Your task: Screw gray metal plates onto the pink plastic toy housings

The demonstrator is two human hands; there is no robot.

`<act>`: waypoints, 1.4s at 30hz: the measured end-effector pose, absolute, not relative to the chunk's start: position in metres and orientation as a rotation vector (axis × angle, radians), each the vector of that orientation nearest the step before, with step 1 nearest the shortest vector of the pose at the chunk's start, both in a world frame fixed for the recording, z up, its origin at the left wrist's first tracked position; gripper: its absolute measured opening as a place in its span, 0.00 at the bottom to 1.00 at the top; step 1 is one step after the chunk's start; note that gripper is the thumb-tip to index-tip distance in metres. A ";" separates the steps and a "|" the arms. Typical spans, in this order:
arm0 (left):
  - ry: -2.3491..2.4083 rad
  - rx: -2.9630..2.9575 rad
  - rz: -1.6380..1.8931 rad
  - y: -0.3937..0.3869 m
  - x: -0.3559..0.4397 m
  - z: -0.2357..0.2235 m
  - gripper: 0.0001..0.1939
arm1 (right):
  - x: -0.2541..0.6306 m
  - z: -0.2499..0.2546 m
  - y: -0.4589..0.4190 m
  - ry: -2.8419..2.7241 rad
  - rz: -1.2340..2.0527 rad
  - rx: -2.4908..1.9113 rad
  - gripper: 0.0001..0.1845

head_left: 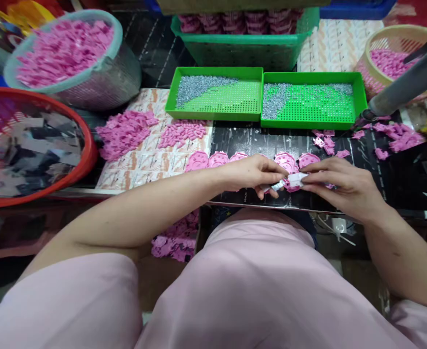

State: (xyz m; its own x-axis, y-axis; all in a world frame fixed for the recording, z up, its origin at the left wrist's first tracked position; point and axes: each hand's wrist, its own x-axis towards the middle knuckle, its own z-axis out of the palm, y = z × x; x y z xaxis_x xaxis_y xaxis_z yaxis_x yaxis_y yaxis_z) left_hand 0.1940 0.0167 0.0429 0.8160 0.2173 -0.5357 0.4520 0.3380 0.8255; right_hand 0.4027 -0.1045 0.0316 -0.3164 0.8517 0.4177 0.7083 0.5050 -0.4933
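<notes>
Between the fingertips of my right hand (339, 184) is a small flat white-grey piece (296, 180), pinched at its right end. It lies over one of the pink plastic parts (286, 162) lined up along the bench's front edge. My left hand (259, 174) is closed around a few small silvery-grey pieces (277, 185), whose exact kind I cannot make out. Both hands nearly meet above the row. More round pink parts (218, 159) sit left of my left hand, partly covered by it and the forearm.
Two green trays (213, 116) of small metal pieces stand behind the row. Pink piles (126, 133) lie left. A red basket (86, 160) holds grey flat pieces, and a pale basket (126, 82) holds pink parts. A grey metal tool (405, 77) juts in at right.
</notes>
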 end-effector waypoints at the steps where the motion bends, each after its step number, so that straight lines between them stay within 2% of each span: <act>1: 0.675 1.198 -0.125 0.018 0.190 0.044 0.13 | 0.404 0.027 -0.103 -2.091 0.256 -1.319 0.07; 5: 0.715 1.089 -0.026 0.022 0.177 0.043 0.25 | 0.406 0.008 -0.102 -2.109 0.167 -1.448 0.06; 9: 0.670 1.085 0.001 0.021 0.171 0.034 0.19 | 0.403 0.007 -0.102 -2.156 0.124 -1.490 0.09; 15: 0.558 1.038 -0.002 0.019 0.170 0.025 0.13 | 0.372 0.032 -0.099 -2.145 0.070 -1.313 0.17; 18: 0.498 1.032 -0.010 0.018 0.167 0.023 0.14 | 0.356 0.034 -0.096 -2.190 -0.008 -1.236 0.15; 25: 0.525 1.009 0.019 0.021 0.136 0.024 0.36 | 0.353 0.022 -0.091 -2.198 -0.026 -1.315 0.13; 27: 0.569 1.010 0.065 0.022 0.126 0.024 0.33 | 0.355 0.017 -0.091 -2.219 -0.071 -1.377 0.10; 31: 0.591 0.993 0.149 0.023 0.114 0.021 0.15 | 0.357 0.010 -0.090 -2.288 -0.151 -1.413 0.07; 34: 0.582 0.943 0.188 0.020 0.113 0.020 0.13 | 0.354 0.013 -0.088 -2.316 -0.155 -1.417 0.07; 37: 0.538 0.905 0.318 0.015 0.117 0.025 0.18 | 0.343 0.023 -0.086 -2.247 0.033 -1.364 0.08; 40: 0.447 0.896 0.489 0.008 0.123 0.030 0.19 | 0.322 0.032 -0.083 -1.958 0.498 -1.309 0.14; 42: 0.385 0.873 0.560 0.003 0.128 0.031 0.17 | 0.307 0.032 -0.079 -1.647 0.845 -1.231 0.13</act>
State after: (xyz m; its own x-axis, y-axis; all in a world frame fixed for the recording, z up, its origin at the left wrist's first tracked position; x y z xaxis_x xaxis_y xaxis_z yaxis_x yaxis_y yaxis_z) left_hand 0.1278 0.0034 0.0310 0.7915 0.6044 -0.0907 -0.3008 0.5144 0.8030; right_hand 0.3074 -0.0792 0.0316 -0.1145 0.9613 0.2505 0.3573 0.2751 -0.8925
